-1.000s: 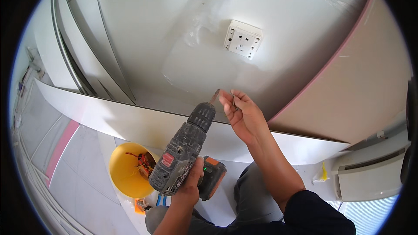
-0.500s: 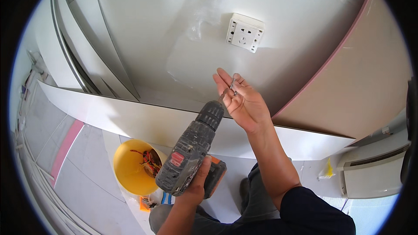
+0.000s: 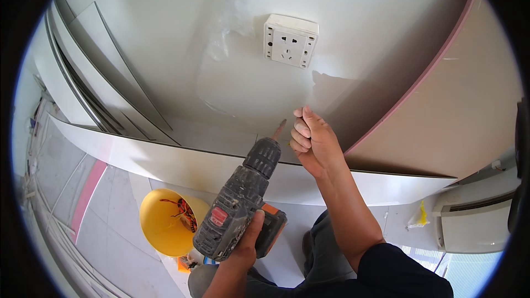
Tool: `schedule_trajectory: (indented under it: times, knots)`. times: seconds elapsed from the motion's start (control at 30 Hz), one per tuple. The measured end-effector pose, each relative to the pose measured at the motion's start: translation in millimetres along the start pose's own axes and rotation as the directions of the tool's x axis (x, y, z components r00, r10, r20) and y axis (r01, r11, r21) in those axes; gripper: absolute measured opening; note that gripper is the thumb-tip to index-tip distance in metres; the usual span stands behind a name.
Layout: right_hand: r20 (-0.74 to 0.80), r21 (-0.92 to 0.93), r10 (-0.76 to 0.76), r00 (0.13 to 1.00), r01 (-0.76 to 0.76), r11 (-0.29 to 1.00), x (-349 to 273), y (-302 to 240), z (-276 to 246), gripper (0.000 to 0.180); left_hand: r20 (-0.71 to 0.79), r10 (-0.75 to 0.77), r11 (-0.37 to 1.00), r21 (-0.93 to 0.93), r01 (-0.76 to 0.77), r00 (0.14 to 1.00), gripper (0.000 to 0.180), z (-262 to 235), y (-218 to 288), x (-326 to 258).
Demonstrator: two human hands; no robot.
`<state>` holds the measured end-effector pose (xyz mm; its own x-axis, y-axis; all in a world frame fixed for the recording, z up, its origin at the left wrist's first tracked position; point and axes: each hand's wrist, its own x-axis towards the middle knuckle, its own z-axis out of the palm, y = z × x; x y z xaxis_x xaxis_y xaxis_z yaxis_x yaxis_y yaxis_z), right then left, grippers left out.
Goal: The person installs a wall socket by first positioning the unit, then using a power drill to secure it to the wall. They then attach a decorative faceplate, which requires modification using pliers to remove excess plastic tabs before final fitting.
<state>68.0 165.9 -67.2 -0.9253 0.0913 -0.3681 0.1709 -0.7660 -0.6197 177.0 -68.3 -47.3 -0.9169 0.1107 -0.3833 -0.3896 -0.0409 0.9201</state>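
My left hand (image 3: 247,241) is wrapped round the handle of a dusty black cordless drill (image 3: 232,209) with an orange-edged battery. The bit (image 3: 280,129) in its chuck points up toward the wall, with its tip just left of my right hand (image 3: 313,142). My right hand is closed, thumb against forefinger and the other fingers curled. Half a second ago small metal screws showed in it; now the fingers mostly hide them. Above both hands, a white double-type wall socket (image 3: 291,41) sits on the pale wall, apart from the drill.
A long white panel strip (image 3: 210,166) stands on edge between me and the wall. Several panels (image 3: 105,66) lean at left, and a pink-edged board (image 3: 441,83) at right. A yellow bucket (image 3: 157,226) holds red wires (image 3: 186,216). A white appliance (image 3: 475,221) lies at lower right.
My right hand has turned and curled its fingers, drawing away from the drill's tip. The bit now stands free of the fingers. The view has shifted slightly; the drill stays in my left hand.
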Motion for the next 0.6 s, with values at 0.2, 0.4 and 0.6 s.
schedule_trajectory:
  times: [0.2, 0.4, 0.6]
  knots:
    - [0.098, 0.025, -0.027, 0.995, 0.025, 0.999, -6.9, 1.1, 15.5, 0.023, 0.061, 0.012, 1.000, 0.001, -0.012, 0.998, 0.033, -10.2, 7.1, -1.5]
    - [0.107, 0.099, 0.048, 0.993, -0.058, 0.993, -5.9, 7.1, 16.4, 0.019, 0.080, 0.067, 0.997, 0.021, -0.069, 0.995, 0.024, -6.0, 11.4, -2.2]
    - [0.265, 0.161, 0.059, 0.962, -0.105, 0.981, -10.8, 7.2, 17.5, 0.025, 0.084, 0.102, 0.993, 0.043, -0.106, 0.991, 0.023, -4.5, 15.5, -3.0]
